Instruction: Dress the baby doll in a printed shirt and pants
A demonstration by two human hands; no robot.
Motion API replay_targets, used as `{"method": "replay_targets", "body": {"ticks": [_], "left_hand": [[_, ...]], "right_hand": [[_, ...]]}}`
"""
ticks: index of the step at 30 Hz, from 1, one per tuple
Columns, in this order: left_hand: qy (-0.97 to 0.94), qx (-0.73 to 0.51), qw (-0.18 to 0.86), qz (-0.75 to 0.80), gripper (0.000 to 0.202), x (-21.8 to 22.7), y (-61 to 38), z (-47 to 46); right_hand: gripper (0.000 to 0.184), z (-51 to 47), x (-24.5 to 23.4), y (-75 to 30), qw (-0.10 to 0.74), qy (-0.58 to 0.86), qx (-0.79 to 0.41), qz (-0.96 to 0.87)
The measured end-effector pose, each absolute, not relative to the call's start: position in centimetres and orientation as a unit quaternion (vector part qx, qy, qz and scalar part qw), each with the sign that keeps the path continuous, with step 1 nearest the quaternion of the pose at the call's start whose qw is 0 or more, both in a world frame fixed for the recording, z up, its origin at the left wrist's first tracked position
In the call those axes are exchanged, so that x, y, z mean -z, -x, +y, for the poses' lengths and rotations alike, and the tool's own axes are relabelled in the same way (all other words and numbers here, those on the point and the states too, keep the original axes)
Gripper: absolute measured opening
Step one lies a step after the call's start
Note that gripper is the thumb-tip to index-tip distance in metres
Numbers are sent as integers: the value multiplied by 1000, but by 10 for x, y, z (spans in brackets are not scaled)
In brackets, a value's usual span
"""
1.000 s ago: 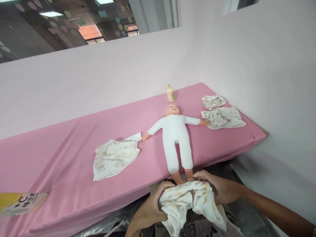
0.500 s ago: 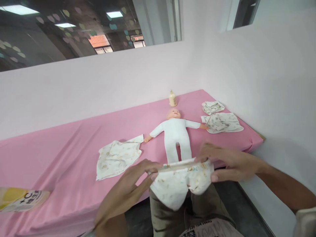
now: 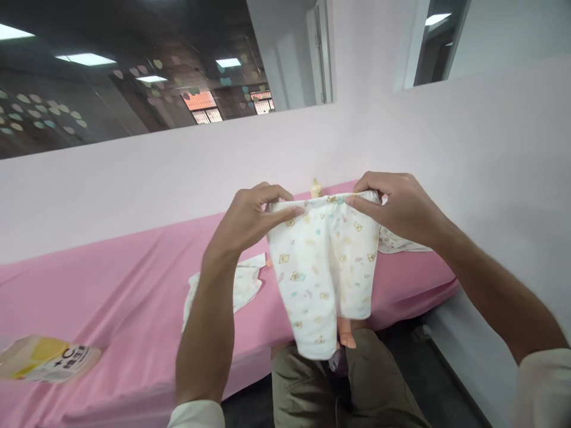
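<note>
I hold a small pair of white printed baby trousers [image 3: 323, 267] up in front of me by the waistband. My left hand [image 3: 250, 217] pinches its left end and my right hand [image 3: 395, 205] pinches its right end, both closed on the cloth. The legs hang down and hide nearly all of the doll on the pink table [image 3: 111, 297]; only a doll foot [image 3: 345, 336] shows below the hem. The top of a small cream bottle [image 3: 316, 188] peeks above the waistband.
A white printed cloth [image 3: 243, 285] lies on the table behind my left forearm. More printed clothes [image 3: 401, 242] lie at the right end. A yellow and white packet [image 3: 47, 358] rests at the left front. Pale walls close the back and right.
Both hands have risen from lap height to chest height with the trousers, which have gone from bunched to stretched out and hanging. They now cover the doll.
</note>
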State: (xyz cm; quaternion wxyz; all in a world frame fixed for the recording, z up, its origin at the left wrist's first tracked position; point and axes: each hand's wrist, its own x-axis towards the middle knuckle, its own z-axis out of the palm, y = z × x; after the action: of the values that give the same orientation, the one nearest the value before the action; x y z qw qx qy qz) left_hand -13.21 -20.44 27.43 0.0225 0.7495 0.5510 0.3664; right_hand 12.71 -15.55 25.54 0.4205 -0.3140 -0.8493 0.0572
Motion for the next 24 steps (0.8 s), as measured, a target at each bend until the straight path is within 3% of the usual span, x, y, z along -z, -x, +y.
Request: {"method": "replay_targets", "body": {"ticks": [3,8,13,18,24], "left_hand": [[-750,-367,42,549,34,-277,130,-196],[-661,-451,188,570,38,-271,114,-199],[-642,-468,267,546,34,-258,88,-207],[-675,-463,240,522,28,-253,76,-224],[-747,-462,115,464,24,-246,78,-239]], "right_hand": [[26,-155,-257,-117,462,337,-65,-818],[16,-157,-251,-96,502,363,-147,-771],[17,-172,-245,-79,472,344,-258,-770],[28,-187,-239,-78,432,302,-243,-814],[33,-182,-236,-76,472,297,-229,-798]]}}
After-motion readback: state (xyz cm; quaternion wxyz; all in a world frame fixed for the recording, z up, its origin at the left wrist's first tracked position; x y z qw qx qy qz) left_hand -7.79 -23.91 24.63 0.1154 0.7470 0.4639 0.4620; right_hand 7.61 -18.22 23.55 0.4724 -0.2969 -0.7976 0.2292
